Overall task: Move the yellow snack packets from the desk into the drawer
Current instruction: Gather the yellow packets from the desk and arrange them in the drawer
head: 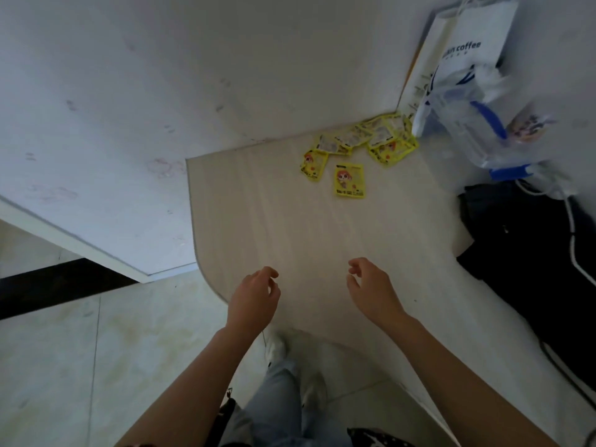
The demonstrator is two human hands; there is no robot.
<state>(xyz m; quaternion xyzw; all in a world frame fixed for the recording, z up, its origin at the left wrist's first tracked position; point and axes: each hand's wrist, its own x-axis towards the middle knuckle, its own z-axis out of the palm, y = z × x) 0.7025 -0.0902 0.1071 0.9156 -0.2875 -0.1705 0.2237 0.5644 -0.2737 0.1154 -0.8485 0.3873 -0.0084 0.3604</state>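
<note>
Several yellow snack packets (361, 143) lie in a loose heap at the far corner of the pale desk (290, 227), against the wall. One packet (350, 180) lies apart, face up, nearer to me. My left hand (254, 298) hovers over the desk's near left edge, fingers loosely curled, holding nothing. My right hand (371, 285) hovers beside it over the desk, fingers also loosely curled and empty. Both hands are well short of the packets. No drawer shows in this view.
A white paper coffee bag (467, 37) and a clear plastic bag with blue handles (477, 124) stand at the far right corner. A black bag with a white cable (532, 253) lies on the desk's right side. Tiled floor and my legs are below.
</note>
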